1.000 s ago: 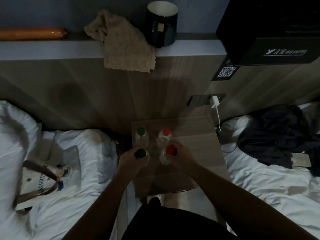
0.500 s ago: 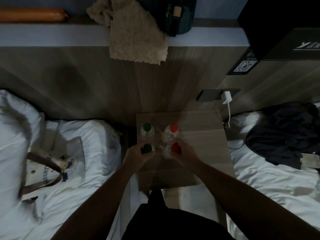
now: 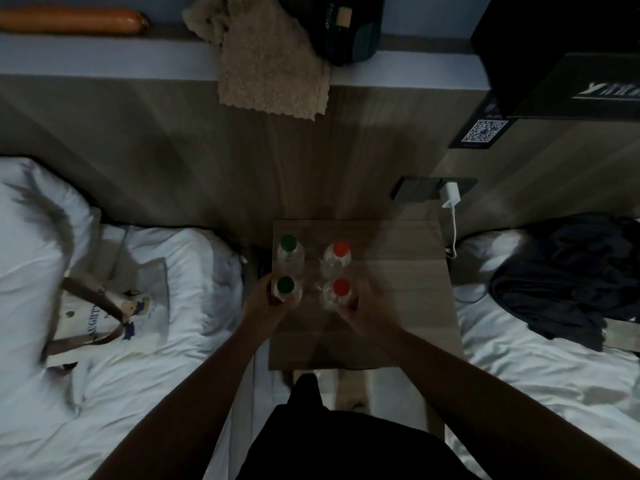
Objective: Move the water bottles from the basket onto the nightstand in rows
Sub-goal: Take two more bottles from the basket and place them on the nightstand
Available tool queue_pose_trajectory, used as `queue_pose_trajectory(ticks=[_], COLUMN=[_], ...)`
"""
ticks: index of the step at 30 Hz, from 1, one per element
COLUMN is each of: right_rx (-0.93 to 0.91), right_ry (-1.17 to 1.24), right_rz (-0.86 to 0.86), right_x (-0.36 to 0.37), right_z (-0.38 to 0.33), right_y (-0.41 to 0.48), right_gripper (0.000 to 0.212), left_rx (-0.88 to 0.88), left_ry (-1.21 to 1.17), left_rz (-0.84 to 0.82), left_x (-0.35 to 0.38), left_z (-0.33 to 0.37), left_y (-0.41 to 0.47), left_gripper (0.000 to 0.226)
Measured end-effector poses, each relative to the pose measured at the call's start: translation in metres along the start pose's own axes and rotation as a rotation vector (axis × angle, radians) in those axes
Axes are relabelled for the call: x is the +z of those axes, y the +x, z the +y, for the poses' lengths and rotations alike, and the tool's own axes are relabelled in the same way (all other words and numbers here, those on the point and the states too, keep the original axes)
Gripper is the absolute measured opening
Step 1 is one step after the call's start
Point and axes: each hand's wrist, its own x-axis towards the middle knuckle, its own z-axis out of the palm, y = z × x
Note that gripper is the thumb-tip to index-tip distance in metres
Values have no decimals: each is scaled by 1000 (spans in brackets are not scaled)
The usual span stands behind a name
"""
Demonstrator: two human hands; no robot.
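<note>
Several clear water bottles stand upright in two rows on the wooden nightstand point(image 3: 398, 306). At the back are a green-capped bottle point(image 3: 289, 251) and a red-capped bottle point(image 3: 339, 256). In front, my left hand point(image 3: 268, 304) is wrapped around a second green-capped bottle point(image 3: 285, 287). My right hand point(image 3: 360, 306) grips a second red-capped bottle point(image 3: 339, 292). Both front bottles rest on the nightstand top. A white tote bag point(image 3: 114, 313) with brown handles lies on the left bed; no basket is in view.
White beds flank the nightstand. A dark garment point(image 3: 568, 275) lies on the right bed. A charger point(image 3: 450, 195) with its cable hangs in a wall socket behind the nightstand. On the ledge above sit a beige cloth point(image 3: 270, 64), a dark mug point(image 3: 349, 26) and a black box point(image 3: 568, 53).
The view has tilted down and shifted slightly. Both hands stay on the front bottles, now a little lower on their bodies, with the caps fully showing.
</note>
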Motion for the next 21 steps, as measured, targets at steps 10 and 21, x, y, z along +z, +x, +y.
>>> queue_pose_trajectory(ticks=[10, 21], right_rx=[-103, -236], right_ry=[0, 0], right_rz=[-147, -466], right_x=[-28, -47], right_z=[72, 123], right_y=[-76, -152], right_gripper=[56, 50], left_rx=[-217, -322], left_ry=[-11, -230], left_rz=[305, 664], left_x=[33, 137], left_z=[-32, -34], left_y=[-156, -369], left_gripper=[56, 55])
